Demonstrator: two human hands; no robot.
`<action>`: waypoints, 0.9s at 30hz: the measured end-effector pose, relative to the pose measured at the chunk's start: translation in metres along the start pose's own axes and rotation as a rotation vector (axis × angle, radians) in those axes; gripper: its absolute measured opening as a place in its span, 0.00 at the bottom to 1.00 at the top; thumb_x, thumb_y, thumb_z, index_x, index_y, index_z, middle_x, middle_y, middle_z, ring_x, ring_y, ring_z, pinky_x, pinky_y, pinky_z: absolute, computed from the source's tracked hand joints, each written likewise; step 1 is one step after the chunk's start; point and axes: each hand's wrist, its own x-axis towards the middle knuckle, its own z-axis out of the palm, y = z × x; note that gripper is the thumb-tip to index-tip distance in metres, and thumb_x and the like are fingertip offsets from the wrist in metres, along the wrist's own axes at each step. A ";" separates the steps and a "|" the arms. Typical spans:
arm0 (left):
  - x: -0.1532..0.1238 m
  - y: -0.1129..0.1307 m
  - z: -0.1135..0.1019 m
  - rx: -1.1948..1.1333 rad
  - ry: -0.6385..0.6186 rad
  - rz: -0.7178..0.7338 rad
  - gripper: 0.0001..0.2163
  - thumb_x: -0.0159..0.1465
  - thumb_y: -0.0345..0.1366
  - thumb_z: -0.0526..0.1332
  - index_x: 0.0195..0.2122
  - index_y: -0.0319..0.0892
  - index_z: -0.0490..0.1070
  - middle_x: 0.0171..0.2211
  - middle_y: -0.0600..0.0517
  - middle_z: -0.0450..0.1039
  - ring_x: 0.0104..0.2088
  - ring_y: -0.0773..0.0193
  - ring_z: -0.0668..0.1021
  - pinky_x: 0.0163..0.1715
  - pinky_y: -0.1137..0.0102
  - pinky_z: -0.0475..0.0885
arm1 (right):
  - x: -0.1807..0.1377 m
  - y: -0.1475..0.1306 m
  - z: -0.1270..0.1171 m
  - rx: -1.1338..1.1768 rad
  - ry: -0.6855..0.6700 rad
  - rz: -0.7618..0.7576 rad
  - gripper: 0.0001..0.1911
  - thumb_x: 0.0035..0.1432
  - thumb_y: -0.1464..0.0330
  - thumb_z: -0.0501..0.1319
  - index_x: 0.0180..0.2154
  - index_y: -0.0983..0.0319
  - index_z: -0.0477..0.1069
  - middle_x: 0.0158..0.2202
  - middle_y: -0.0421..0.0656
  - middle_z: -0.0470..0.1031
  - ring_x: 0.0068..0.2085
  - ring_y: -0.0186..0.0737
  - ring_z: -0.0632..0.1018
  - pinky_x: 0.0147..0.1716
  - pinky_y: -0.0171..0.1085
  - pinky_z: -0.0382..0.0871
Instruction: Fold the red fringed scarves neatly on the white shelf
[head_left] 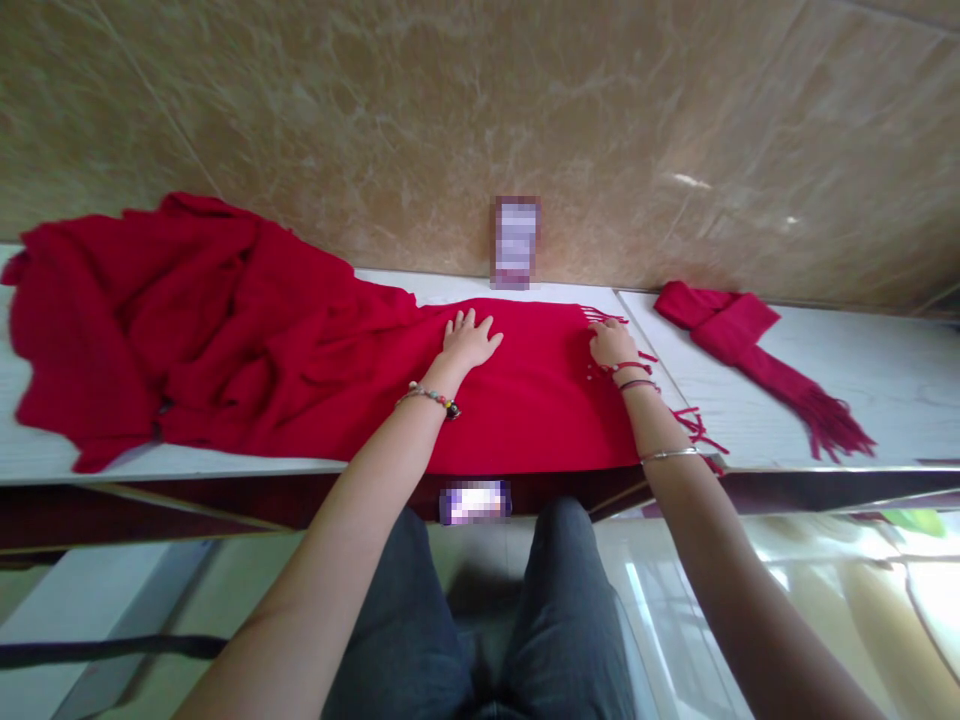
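A large red fringed scarf (247, 340) lies across a white tabletop (885, 375), bunched in folds at the left and spread flat at the right. My left hand (469, 340) rests flat on the flat part, fingers spread. My right hand (611, 345) sits at the scarf's fringed right end, fingers curled down onto the cloth near the tassels. Whether it pinches the fabric is hard to make out. Both wrists carry bracelets.
A second, smaller red scarf (757, 360) lies folded at the right of the table, fringe toward the front. A blurred small upright object (515, 243) stands against the marble wall (480, 120). My legs in dark trousers show below the table's front edge.
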 end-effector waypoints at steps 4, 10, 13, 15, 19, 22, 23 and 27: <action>0.004 0.000 0.002 0.013 -0.045 -0.009 0.28 0.68 0.50 0.41 0.67 0.45 0.49 0.69 0.45 0.41 0.67 0.50 0.47 0.64 0.56 0.46 | -0.003 0.007 0.001 -0.030 -0.004 0.236 0.22 0.60 0.69 0.48 0.51 0.64 0.72 0.54 0.56 0.67 0.54 0.55 0.69 0.49 0.50 0.66; 0.002 0.001 -0.001 0.020 -0.050 -0.010 0.28 0.68 0.50 0.41 0.67 0.45 0.48 0.69 0.46 0.40 0.67 0.51 0.48 0.64 0.57 0.46 | -0.005 0.020 -0.007 0.047 0.135 0.331 0.22 0.58 0.72 0.48 0.52 0.65 0.70 0.51 0.57 0.69 0.52 0.55 0.71 0.48 0.52 0.67; 0.000 0.001 -0.002 0.021 -0.052 -0.012 0.28 0.68 0.50 0.41 0.67 0.46 0.48 0.69 0.47 0.40 0.67 0.51 0.48 0.64 0.57 0.46 | 0.000 0.013 -0.007 0.076 0.184 0.113 0.23 0.57 0.75 0.48 0.52 0.67 0.70 0.49 0.57 0.70 0.52 0.51 0.71 0.49 0.47 0.67; 0.000 0.001 -0.002 0.019 -0.051 -0.007 0.28 0.68 0.49 0.41 0.67 0.45 0.49 0.69 0.47 0.40 0.67 0.51 0.47 0.64 0.57 0.46 | 0.003 0.007 -0.003 0.071 0.097 -0.040 0.22 0.58 0.75 0.48 0.51 0.68 0.71 0.49 0.55 0.72 0.52 0.49 0.70 0.51 0.45 0.65; 0.000 0.001 -0.001 0.020 -0.040 -0.002 0.27 0.68 0.49 0.41 0.66 0.46 0.49 0.69 0.47 0.41 0.67 0.51 0.48 0.64 0.56 0.47 | 0.003 0.011 0.003 0.005 -0.025 0.067 0.22 0.60 0.71 0.48 0.52 0.66 0.70 0.52 0.55 0.70 0.54 0.50 0.69 0.52 0.46 0.64; 0.001 0.000 -0.001 0.028 -0.040 -0.007 0.27 0.68 0.49 0.41 0.66 0.46 0.49 0.68 0.47 0.42 0.67 0.51 0.48 0.64 0.56 0.47 | 0.000 0.026 0.001 0.041 -0.034 0.313 0.23 0.61 0.67 0.47 0.54 0.65 0.69 0.53 0.56 0.69 0.52 0.52 0.72 0.49 0.47 0.66; 0.001 0.000 0.000 0.030 -0.041 -0.008 0.27 0.68 0.49 0.41 0.66 0.46 0.49 0.69 0.47 0.42 0.67 0.51 0.48 0.64 0.56 0.47 | 0.000 0.030 -0.001 0.059 -0.010 0.361 0.23 0.61 0.68 0.47 0.54 0.67 0.69 0.52 0.58 0.69 0.52 0.52 0.72 0.48 0.47 0.66; 0.002 0.000 0.000 0.027 -0.043 -0.011 0.28 0.68 0.50 0.41 0.67 0.47 0.49 0.69 0.47 0.41 0.67 0.50 0.48 0.64 0.56 0.47 | 0.005 0.028 -0.004 0.133 0.178 0.187 0.25 0.59 0.72 0.47 0.56 0.72 0.65 0.55 0.60 0.68 0.56 0.51 0.69 0.53 0.46 0.63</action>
